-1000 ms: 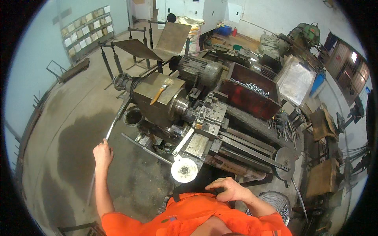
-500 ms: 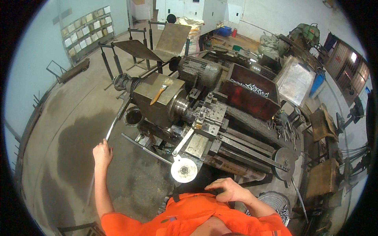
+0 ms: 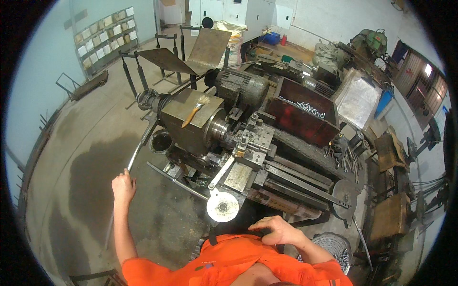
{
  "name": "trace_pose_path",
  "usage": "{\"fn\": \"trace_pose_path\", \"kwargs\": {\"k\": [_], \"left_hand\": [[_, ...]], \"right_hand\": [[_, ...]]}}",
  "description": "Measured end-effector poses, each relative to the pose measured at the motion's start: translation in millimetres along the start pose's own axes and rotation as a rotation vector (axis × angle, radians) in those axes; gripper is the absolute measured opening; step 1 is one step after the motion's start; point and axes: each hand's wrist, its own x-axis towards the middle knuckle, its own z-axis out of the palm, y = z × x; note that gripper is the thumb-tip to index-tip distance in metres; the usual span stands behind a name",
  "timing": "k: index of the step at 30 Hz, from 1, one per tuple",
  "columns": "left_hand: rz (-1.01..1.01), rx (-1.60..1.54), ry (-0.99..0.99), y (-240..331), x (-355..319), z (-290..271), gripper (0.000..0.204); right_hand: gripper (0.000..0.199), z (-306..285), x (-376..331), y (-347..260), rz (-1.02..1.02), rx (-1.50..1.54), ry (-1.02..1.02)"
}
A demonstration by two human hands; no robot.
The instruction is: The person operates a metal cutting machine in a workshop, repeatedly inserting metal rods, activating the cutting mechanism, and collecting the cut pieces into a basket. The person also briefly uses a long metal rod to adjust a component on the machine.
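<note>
From the head view, behind the lathe (image 3: 238, 143) stands a red bin (image 3: 298, 117) holding loose metal parts (image 3: 300, 106). A paintbrush (image 3: 194, 109) lies on top of the lathe. The left hand (image 3: 124, 186) has its fingers clamped on a long metal rod (image 3: 138, 148) left of the lathe. The right hand (image 3: 279, 231), fingers loosely curled together, rests at the lathe's near edge beside a round handwheel (image 3: 223, 207). Open concrete floor (image 3: 71, 157) spreads left of the lathe.
</note>
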Motion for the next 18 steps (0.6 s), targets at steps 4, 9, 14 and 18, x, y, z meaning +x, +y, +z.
{"fn": "trace_pose_path", "kwargs": {"k": [4,9,14,18], "left_hand": [[0.004,-0.014,0.007,-0.8,-1.2,0.4,0.048],[0.012,-0.014,0.018,-3.2,-1.4,4.4,0.048],[0.009,-0.016,0.018,-3.9,-1.6,5.5,0.048],[0.001,-0.024,0.023,-2.5,-2.0,2.9,0.048]], "right_hand": [[0.048,-0.3,0.3,-1.6,0.019,-0.003,-0.013],[0.049,0.0,-0.4,-1.3,0.025,0.004,-0.022],[0.05,0.6,-1.4,-0.8,0.035,0.003,-0.027],[0.05,0.0,-1.9,-1.4,0.043,0.007,-0.037]]}}
